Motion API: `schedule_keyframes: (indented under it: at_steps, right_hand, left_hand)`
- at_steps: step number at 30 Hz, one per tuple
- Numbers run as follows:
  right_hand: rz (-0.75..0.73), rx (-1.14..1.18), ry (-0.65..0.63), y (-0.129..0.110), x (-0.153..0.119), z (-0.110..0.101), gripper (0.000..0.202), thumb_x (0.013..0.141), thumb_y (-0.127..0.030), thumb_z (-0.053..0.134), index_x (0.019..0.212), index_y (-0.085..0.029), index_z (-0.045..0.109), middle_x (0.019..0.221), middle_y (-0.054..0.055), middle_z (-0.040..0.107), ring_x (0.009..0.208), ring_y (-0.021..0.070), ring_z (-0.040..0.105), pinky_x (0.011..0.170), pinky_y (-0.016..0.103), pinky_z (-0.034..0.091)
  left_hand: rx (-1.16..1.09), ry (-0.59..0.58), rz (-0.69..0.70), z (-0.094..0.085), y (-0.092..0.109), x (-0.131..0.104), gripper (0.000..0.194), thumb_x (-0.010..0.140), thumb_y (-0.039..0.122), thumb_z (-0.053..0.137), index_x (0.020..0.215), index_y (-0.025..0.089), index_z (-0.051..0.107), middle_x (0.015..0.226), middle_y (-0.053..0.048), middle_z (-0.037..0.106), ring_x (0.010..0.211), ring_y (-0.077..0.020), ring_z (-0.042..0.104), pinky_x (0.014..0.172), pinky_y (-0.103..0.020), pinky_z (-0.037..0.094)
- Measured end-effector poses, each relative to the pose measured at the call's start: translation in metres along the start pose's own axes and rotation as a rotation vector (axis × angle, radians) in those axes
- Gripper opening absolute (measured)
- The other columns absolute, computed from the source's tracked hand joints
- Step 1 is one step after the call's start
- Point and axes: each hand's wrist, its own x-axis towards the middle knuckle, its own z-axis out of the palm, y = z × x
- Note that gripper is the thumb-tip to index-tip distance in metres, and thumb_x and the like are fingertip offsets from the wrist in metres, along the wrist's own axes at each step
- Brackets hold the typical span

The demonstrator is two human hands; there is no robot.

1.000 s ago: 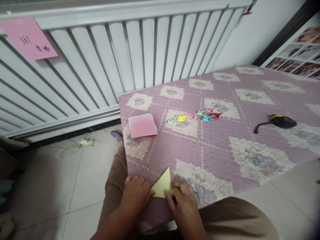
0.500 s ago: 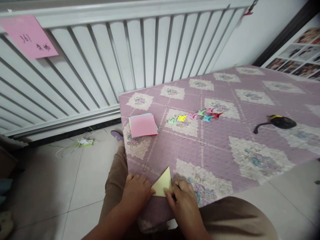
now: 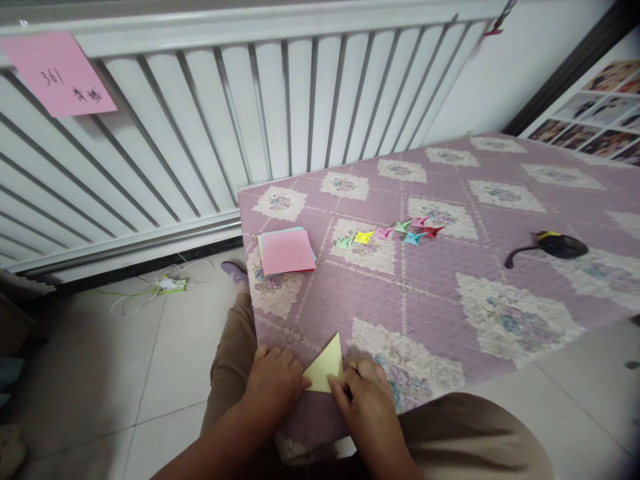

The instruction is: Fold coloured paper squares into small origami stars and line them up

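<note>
A pale yellow sheet of paper (image 3: pixel 326 368), folded into a triangle, lies near the table's front edge with one point facing away from me. My left hand (image 3: pixel 277 380) has its fingers curled and grips the left corner with the thumb. On the opposite side, my right hand (image 3: pixel 363 390) pinches the right corner between thumb and fingers. Farther up the table, a stack of square coloured paper (image 3: pixel 289 251) has a pink sheet on top. Several small folded paper pieces, among them a yellow one (image 3: pixel 364 237) and a blue one (image 3: pixel 414 238), sit to its right.
The table wears a purple floral cloth (image 3: pixel 360 303). A black object with a yellow band (image 3: pixel 563 245) lies on the right. Behind the table stands a white radiator (image 3: pixel 300 107) with a pink note (image 3: pixel 60 73). A power strip (image 3: pixel 171 285) with cables rests on the floor at left.
Almost nothing differs. Both hands keep their places on the yellow paper, and the view has shifted very slightly.
</note>
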Motion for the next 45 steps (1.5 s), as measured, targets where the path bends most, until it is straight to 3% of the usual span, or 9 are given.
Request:
schedule_keyframes:
  at_steps: [23, 27, 29, 33, 35, 40, 45]
  right_hand:
    - [-0.029, 0.008, 0.033, 0.001, 0.0, 0.001, 0.023, 0.084, -0.021, 0.056, 0.062, -0.023, 0.051, 0.074, 0.003, 0.052, 0.073, 0.0205, 0.05, 0.071, 0.036, 0.041]
    - [-0.02, 0.021, 0.033, 0.003, -0.001, 0.0, 0.019, 0.083, -0.022, 0.058, 0.065, -0.023, 0.05, 0.073, 0.002, 0.051, 0.073, 0.0202, 0.05, 0.069, 0.035, 0.041]
    - [-0.024, 0.025, 0.025, 0.004, -0.002, 0.0, 0.017, 0.082, -0.022, 0.058, 0.068, -0.023, 0.051, 0.072, 0.001, 0.051, 0.072, 0.0196, 0.05, 0.069, 0.034, 0.042]
    - [-0.017, 0.038, 0.005, 0.007, -0.004, 0.002, 0.016, 0.083, -0.022, 0.058, 0.069, -0.022, 0.051, 0.072, 0.001, 0.052, 0.072, 0.0195, 0.051, 0.069, 0.034, 0.043]
    - [-0.024, 0.057, 0.007, 0.009, -0.004, 0.002, 0.014, 0.084, -0.02, 0.057, 0.07, -0.022, 0.052, 0.075, 0.001, 0.054, 0.075, 0.0197, 0.053, 0.071, 0.034, 0.044]
    - [-0.082, 0.094, 0.094, 0.009, -0.011, 0.001, 0.015, 0.087, -0.016, 0.048, 0.08, -0.022, 0.059, 0.086, 0.004, 0.061, 0.082, 0.0193, 0.057, 0.076, 0.034, 0.046]
    - [-0.22, -0.019, 0.174, -0.001, -0.031, 0.005, 0.026, 0.09, -0.018, 0.044, 0.11, -0.021, 0.06, 0.103, 0.005, 0.068, 0.099, 0.0216, 0.059, 0.091, 0.037, 0.039]
  left_hand:
    - [0.003, 0.043, 0.005, 0.004, 0.0, -0.001, 0.022, 0.087, 0.037, 0.06, 0.076, 0.019, 0.065, 0.08, -0.003, 0.065, 0.082, -0.0243, 0.058, 0.082, -0.043, 0.037]
    - [0.002, 0.098, 0.006, 0.005, -0.001, -0.003, 0.02, 0.089, 0.036, 0.059, 0.078, 0.02, 0.062, 0.081, -0.003, 0.063, 0.082, -0.0238, 0.056, 0.08, -0.04, 0.036]
    - [-0.002, 0.163, 0.062, 0.005, -0.002, -0.003, 0.016, 0.091, 0.035, 0.056, 0.086, 0.021, 0.063, 0.088, -0.003, 0.064, 0.086, -0.0229, 0.056, 0.081, -0.039, 0.036]
    - [-0.001, 0.249, 0.416, 0.002, -0.005, -0.002, 0.022, 0.098, 0.029, 0.045, 0.117, 0.027, 0.056, 0.122, -0.003, 0.06, 0.112, -0.0205, 0.049, 0.091, -0.035, 0.031]
    - [0.017, 0.245, 0.519, 0.0, -0.006, -0.002, 0.026, 0.099, 0.027, 0.043, 0.123, 0.026, 0.053, 0.128, -0.003, 0.057, 0.119, -0.0193, 0.045, 0.093, -0.034, 0.03]
    - [0.048, 0.202, 0.532, -0.001, -0.007, 0.0, 0.026, 0.098, 0.026, 0.044, 0.122, 0.025, 0.055, 0.13, -0.004, 0.056, 0.118, -0.0196, 0.046, 0.093, -0.035, 0.031]
    - [0.043, 0.184, 0.529, 0.0, -0.007, 0.002, 0.028, 0.099, 0.028, 0.043, 0.124, 0.026, 0.054, 0.13, -0.003, 0.056, 0.116, -0.0194, 0.047, 0.092, -0.034, 0.032]
